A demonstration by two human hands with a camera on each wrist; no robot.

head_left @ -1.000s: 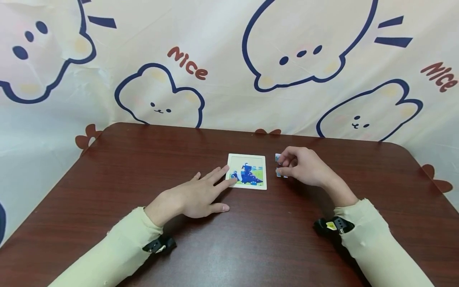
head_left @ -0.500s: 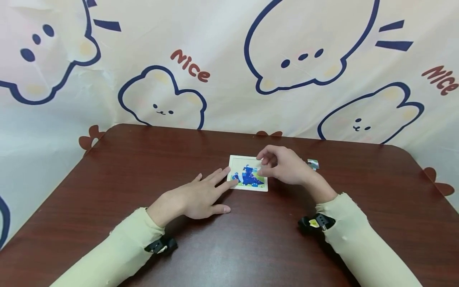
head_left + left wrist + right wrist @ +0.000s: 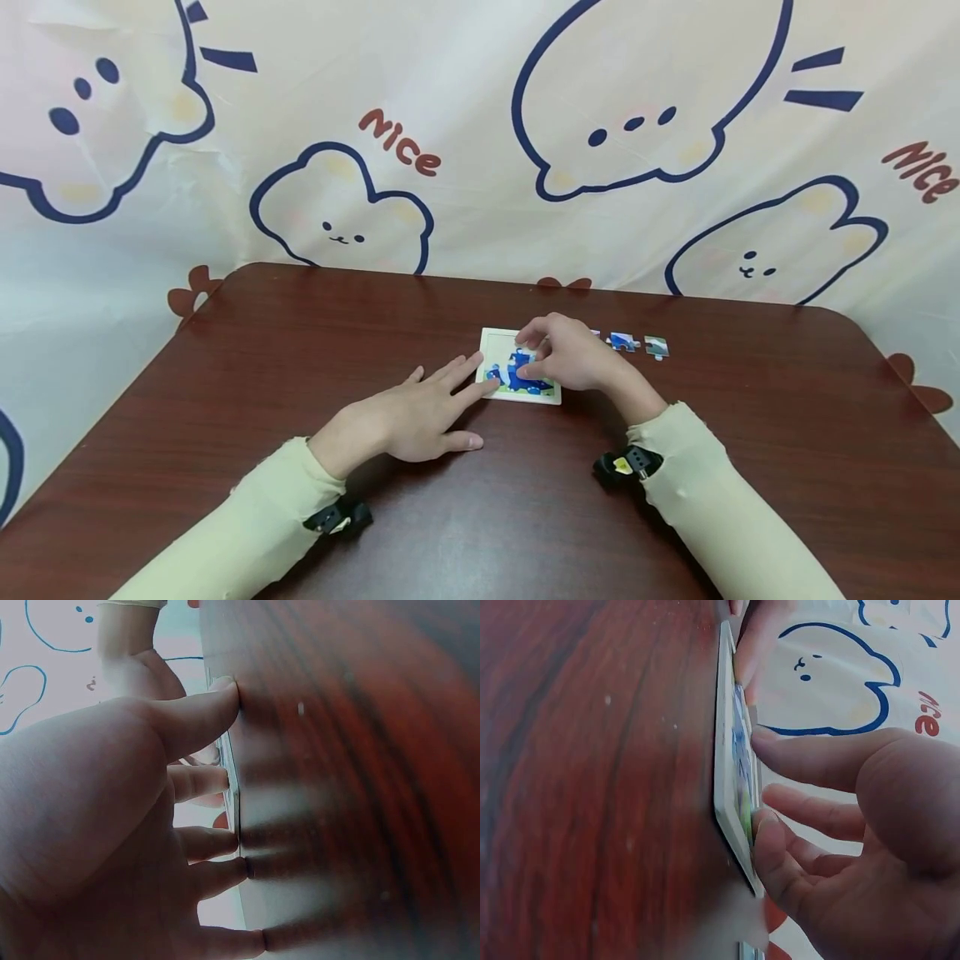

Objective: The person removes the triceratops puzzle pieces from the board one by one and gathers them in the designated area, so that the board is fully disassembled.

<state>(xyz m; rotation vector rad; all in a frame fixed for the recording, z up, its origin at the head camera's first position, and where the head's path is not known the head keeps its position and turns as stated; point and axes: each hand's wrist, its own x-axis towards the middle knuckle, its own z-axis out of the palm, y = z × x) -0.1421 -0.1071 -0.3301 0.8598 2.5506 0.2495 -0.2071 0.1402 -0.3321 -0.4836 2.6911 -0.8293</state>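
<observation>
A small white-framed jigsaw puzzle (image 3: 558,395) with a blue dinosaur picture lies flat on the table. My left hand (image 3: 423,417) is spread beside it, with fingertips on the frame's left edge and thumb on the tabletop. Over the picture, my right hand (image 3: 573,354) pinches a puzzle piece (image 3: 753,717) between thumb and fingers. Only the thin edge of that piece shows in the right wrist view; the hand covers the rest. The upper part of the picture area is pale backing.
Right of the puzzle lie loose pieces: a blue one (image 3: 622,342), a greenish-grey one (image 3: 657,347) and another partly behind the right hand. The dark wooden table (image 3: 480,517) ends at a printed cloth backdrop (image 3: 480,225). Both wrists wear black camera straps.
My right hand has moved left from the loose pieces to over the puzzle, carrying a piece and uncovering others on the table. The left hand stays on the frame's edge.
</observation>
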